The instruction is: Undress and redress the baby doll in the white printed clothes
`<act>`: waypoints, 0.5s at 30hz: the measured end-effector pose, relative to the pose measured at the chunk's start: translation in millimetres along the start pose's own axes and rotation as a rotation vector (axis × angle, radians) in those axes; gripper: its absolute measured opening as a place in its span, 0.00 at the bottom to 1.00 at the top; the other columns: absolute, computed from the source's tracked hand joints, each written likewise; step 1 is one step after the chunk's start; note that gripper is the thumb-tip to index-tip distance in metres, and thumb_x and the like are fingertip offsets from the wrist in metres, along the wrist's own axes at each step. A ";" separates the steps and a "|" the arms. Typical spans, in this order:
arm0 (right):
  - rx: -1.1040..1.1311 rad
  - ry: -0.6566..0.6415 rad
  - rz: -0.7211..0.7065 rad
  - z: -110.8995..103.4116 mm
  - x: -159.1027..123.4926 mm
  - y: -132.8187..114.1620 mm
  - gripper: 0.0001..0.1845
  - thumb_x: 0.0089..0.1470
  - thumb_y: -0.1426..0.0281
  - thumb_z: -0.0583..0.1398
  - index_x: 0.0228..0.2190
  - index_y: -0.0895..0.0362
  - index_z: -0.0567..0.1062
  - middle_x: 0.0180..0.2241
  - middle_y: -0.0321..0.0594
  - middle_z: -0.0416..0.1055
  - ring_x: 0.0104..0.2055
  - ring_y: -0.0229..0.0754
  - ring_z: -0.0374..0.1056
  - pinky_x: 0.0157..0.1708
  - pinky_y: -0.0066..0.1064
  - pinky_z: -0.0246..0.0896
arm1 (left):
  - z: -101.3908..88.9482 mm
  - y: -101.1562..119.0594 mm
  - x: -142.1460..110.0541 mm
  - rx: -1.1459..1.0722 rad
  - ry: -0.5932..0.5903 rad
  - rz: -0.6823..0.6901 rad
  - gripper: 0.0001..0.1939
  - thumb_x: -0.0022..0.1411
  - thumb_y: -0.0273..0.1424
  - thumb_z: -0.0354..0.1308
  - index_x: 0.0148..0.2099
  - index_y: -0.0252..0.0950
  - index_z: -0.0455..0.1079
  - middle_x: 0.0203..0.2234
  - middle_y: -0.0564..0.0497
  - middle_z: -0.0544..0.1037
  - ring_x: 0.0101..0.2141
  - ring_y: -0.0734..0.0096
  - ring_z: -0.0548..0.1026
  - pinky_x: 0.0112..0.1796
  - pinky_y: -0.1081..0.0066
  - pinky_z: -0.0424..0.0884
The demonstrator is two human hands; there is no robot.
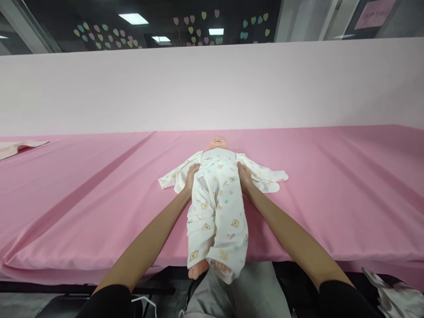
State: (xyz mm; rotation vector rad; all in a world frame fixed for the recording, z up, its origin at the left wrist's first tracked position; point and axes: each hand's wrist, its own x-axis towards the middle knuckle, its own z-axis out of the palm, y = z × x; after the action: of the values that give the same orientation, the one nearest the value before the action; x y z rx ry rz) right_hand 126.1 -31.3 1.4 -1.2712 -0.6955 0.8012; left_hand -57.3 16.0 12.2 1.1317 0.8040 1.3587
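"Pink smooth-clothed table [331, 185], very wide from where we're standing. What sits nearest the person?"

"Loose grey trouser legs [261, 287] under the near edge, with a thin white cable [145, 300] and a curved black seat [62, 307] to their left. Off to the right, low by the edge, there's a crumpled white-and-grey cloth [402, 296]."

"And what fills the middle?"

"One small, smooth, pinkish baby doll [218, 142], on its back, head pointing away from the person. White cloth baby trousers [228, 221] printed with yellow bears cover its legs, and its feet [198, 269] stick out past the table edge. Around its upper body lies a white printed long-sleeved baby top [270, 174], sleeves fanned out both ways, right beside the hands."

"Farther off?"

"Flat pale-pink cloth [20, 149] at the far left, then a plain white wall [212, 88], then dark glass [232, 17] dotted with pastel heart shapes [204, 15]."

"How are the arms?"

"Bare forearms [155, 229] reach forward from black sleeves [109, 300], either side of the doll's legs. Left hand [189, 179] and right hand [245, 177] touch the trousers' two sides at the waist, thumbs uppermost."

"Gripping?"

"Can't tell; most of the fingers are hidden."
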 end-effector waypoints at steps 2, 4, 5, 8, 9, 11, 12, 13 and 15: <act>0.035 -0.024 -0.005 0.9 -0.7 1.6 0.15 0.52 0.60 0.55 0.21 0.56 0.62 0.19 0.35 0.62 0.23 0.38 0.59 0.24 0.30 0.57 | -5.6 0.0 2.4 0.095 0.001 0.056 0.10 0.51 0.29 0.60 0.22 0.35 0.62 0.24 0.54 0.66 0.31 0.74 0.64 0.38 0.73 0.60; 0.047 -0.037 -0.039 0.6 1.8 3.4 0.13 0.50 0.61 0.57 0.22 0.56 0.64 0.19 0.35 0.64 0.24 0.39 0.62 0.24 0.31 0.58 | -10.2 1.4 3.1 0.120 -0.042 0.045 0.11 0.50 0.30 0.60 0.22 0.34 0.62 0.22 0.54 0.65 0.29 0.74 0.63 0.36 0.73 0.60; 0.041 -0.035 -0.058 -0.2 3.9 3.7 0.11 0.49 0.63 0.57 0.22 0.56 0.65 0.19 0.35 0.65 0.24 0.39 0.63 0.24 0.31 0.59 | -11.4 2.6 2.7 0.126 -0.068 0.033 0.13 0.51 0.32 0.61 0.21 0.34 0.62 0.21 0.54 0.64 0.27 0.75 0.62 0.33 0.72 0.59; 0.006 -0.003 -0.117 -5.3 9.8 -0.1 0.03 0.45 0.70 0.57 0.24 0.57 0.68 0.23 0.36 0.69 0.29 0.40 0.66 0.31 0.32 0.62 | -9.7 7.0 0.8 0.090 -0.101 0.002 0.17 0.49 0.37 0.62 0.21 0.34 0.59 0.19 0.56 0.60 0.23 0.77 0.58 0.27 0.73 0.57; -0.003 0.009 -0.144 -7.2 10.4 -3.0 0.02 0.44 0.72 0.57 0.25 0.57 0.69 0.25 0.36 0.70 0.31 0.40 0.67 0.35 0.33 0.62 | -7.7 8.4 0.4 0.061 -0.101 -0.010 0.17 0.49 0.37 0.62 0.22 0.34 0.58 0.19 0.57 0.59 0.22 0.78 0.58 0.26 0.74 0.56; -0.056 0.007 -0.248 -10.4 8.2 -10.4 0.04 0.44 0.73 0.57 0.27 0.57 0.72 0.30 0.37 0.72 0.36 0.41 0.67 0.43 0.33 0.61 | -3.3 11.2 0.2 -0.009 -0.092 -0.037 0.18 0.49 0.38 0.63 0.23 0.35 0.57 0.18 0.58 0.58 0.21 0.79 0.57 0.25 0.75 0.55; -0.107 -0.011 -0.325 -11.2 5.5 -14.3 0.05 0.46 0.72 0.56 0.28 0.57 0.73 0.32 0.38 0.73 0.38 0.41 0.67 0.45 0.34 0.59 | -1.4 12.4 0.4 -0.037 -0.084 -0.046 0.18 0.49 0.38 0.62 0.23 0.35 0.56 0.18 0.58 0.57 0.20 0.79 0.56 0.24 0.75 0.55; -0.176 -0.038 -0.416 -11.5 2.2 -18.1 0.07 0.49 0.69 0.56 0.29 0.56 0.74 0.34 0.39 0.73 0.40 0.42 0.67 0.46 0.35 0.59 | 0.0 13.6 0.7 -0.054 -0.075 -0.048 0.18 0.50 0.38 0.62 0.23 0.35 0.55 0.18 0.58 0.57 0.20 0.79 0.56 0.24 0.75 0.55; -0.333 -0.123 -0.602 -10.5 -4.7 -24.5 0.11 0.52 0.65 0.55 0.32 0.55 0.75 0.39 0.40 0.73 0.44 0.44 0.65 0.49 0.37 0.57 | 1.6 15.8 1.2 -0.039 -0.062 -0.029 0.18 0.52 0.38 0.60 0.23 0.35 0.55 0.18 0.58 0.56 0.20 0.79 0.55 0.24 0.75 0.55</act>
State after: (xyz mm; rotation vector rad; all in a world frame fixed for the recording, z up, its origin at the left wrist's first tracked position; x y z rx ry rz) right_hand 135.4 -43.6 23.7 -1.2113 -1.2744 0.2720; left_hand -60.9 14.9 27.7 1.1223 0.7434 1.3041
